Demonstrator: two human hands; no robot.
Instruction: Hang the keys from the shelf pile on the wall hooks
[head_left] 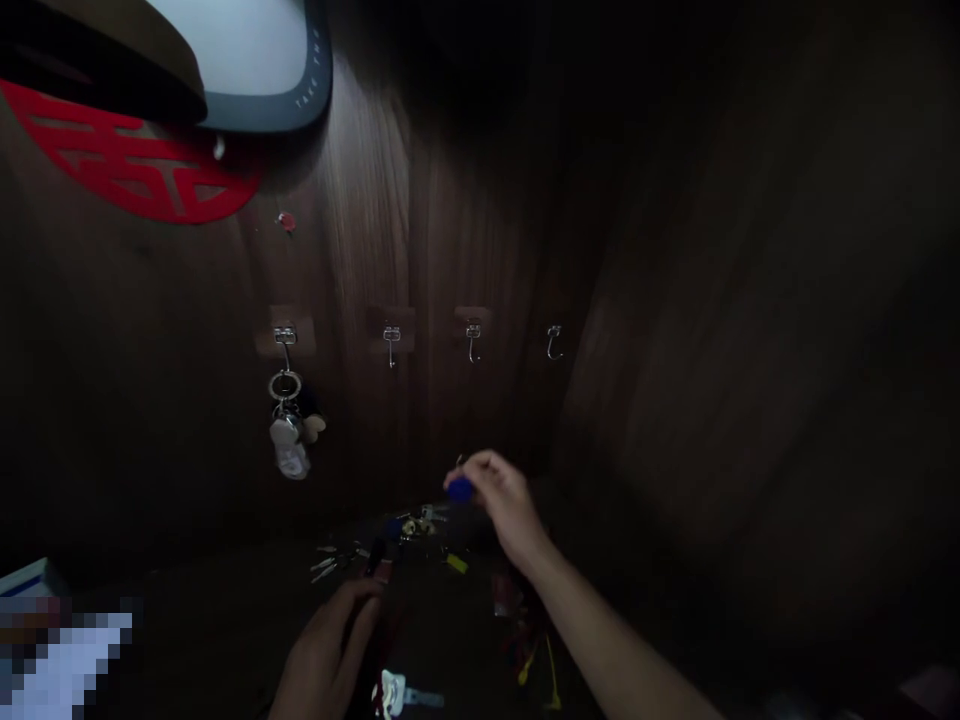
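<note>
My right hand [511,505] is raised in front of the wooden panel, thumb and fingers pinched on a blue key tag [460,488]. Lower down, my left hand [330,640] has its fingertips drawn together at a small dark and reddish piece [382,570]; shadow hides what exactly it grips. Between and beyond the hands lie several loose keys [326,568], a bunch of keys [418,525] and a yellow tag [457,564]. Close to my left hand is a key with a pale head [394,692]. Under my right forearm are red and yellow cords [553,675].
Metal hooks run along the panel; the leftmost hook [285,338] carries a key ring with fobs [289,445]. Three hooks, including the rightmost hook [554,342], hold nothing. A cap [255,60] hangs over a red paper decoration [180,190]. A box [34,580] stands at left.
</note>
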